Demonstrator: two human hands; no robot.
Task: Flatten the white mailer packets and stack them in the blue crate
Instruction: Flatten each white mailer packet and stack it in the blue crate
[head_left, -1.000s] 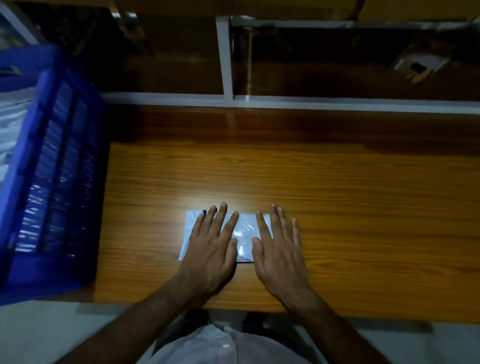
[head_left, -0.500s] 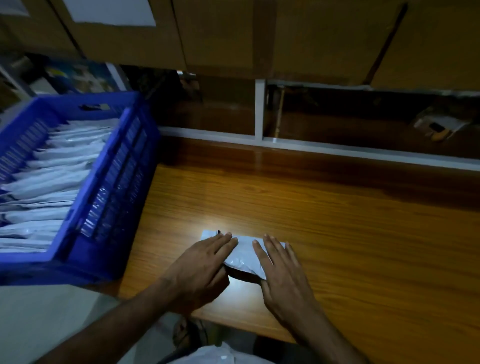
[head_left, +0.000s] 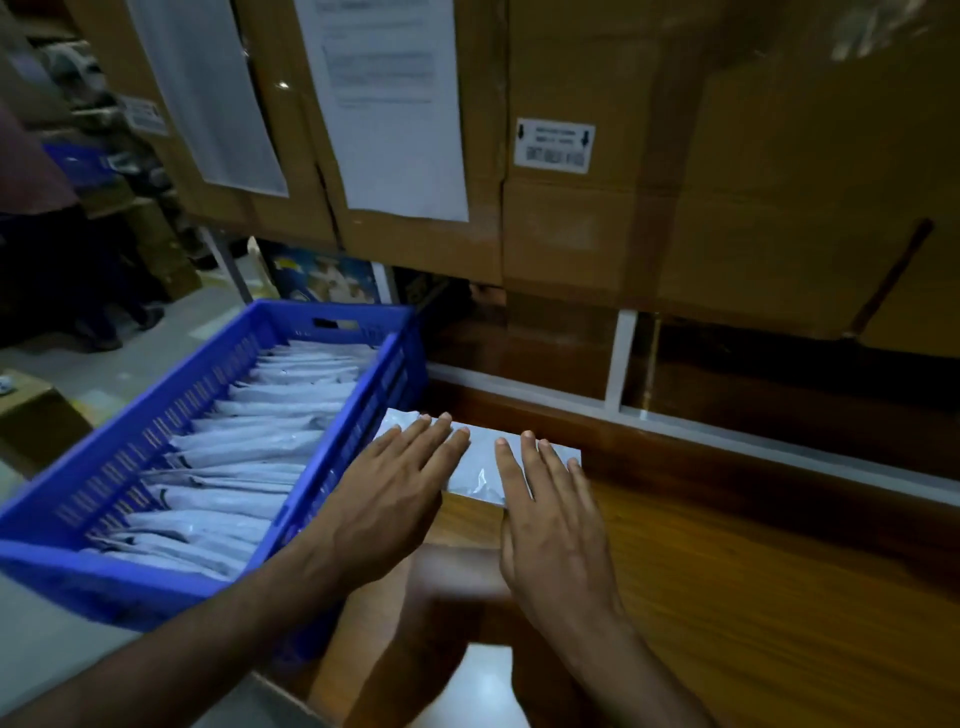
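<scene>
I see both hands flat on one white packet (head_left: 480, 470), fingers straight and spread, palms down. Left hand (head_left: 387, 499) covers the packet's left part, fingertips near its far edge; right hand (head_left: 553, 512) covers the right part. Can't tell whether the thumbs hook under the packet, they're hidden from here. Packet is at the left end of the wooden surface (head_left: 753, 587), its left edge just beside the blue crate (head_left: 332, 480); can't tell if it lies on the surface or is lifted off it. Crate sits left of the surface and holds a row of white packets (head_left: 244, 452) packed one behind another, filling most of its length. Behind the surface, a white frame rail (head_left: 618, 358) and above it cardboard boxes (head_left: 571, 223) with paper sheets (head_left: 395, 104) stuck on and a small barcode label (head_left: 555, 145). Blurry near the bottom edge.
</scene>
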